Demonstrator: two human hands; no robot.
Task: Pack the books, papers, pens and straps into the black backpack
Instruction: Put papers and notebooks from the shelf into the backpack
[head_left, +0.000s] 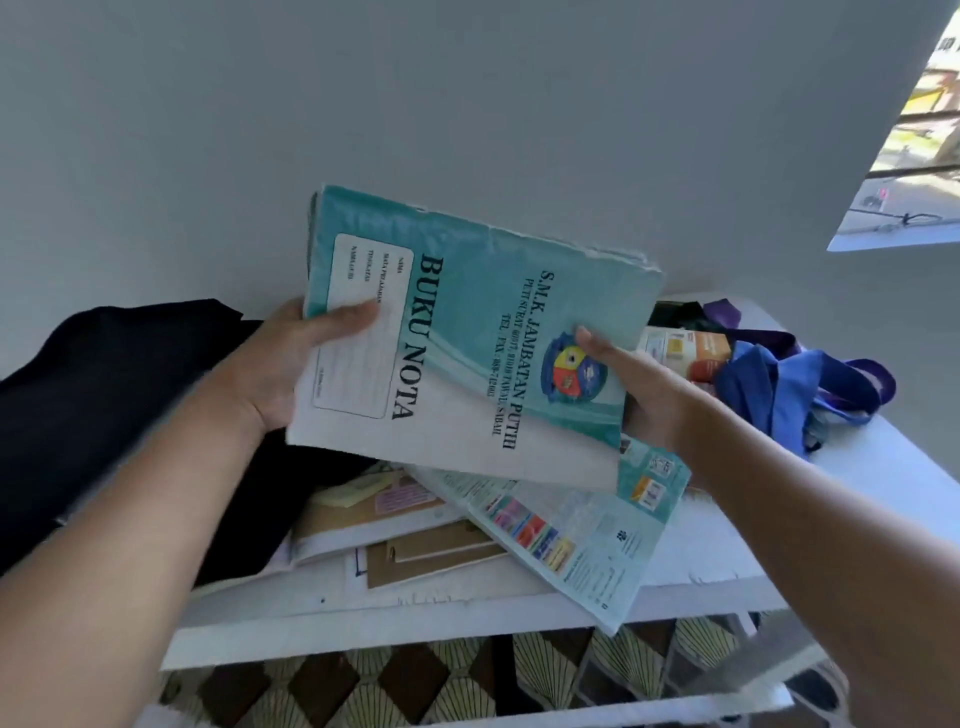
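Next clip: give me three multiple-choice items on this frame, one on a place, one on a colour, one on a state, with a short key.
1. Where is the black backpack?
A. left of the held notebook
B. on the floor
C. hanging at the window

2. The straps on the table are
A. red
B. blue and purple
C. yellow

3. The teal notebook is
A. lying flat on the table
B. held in both hands
C. inside the backpack

Key: A, it lies at the left; B, blue and purple fabric; B, left hand and right hand grip its edges.
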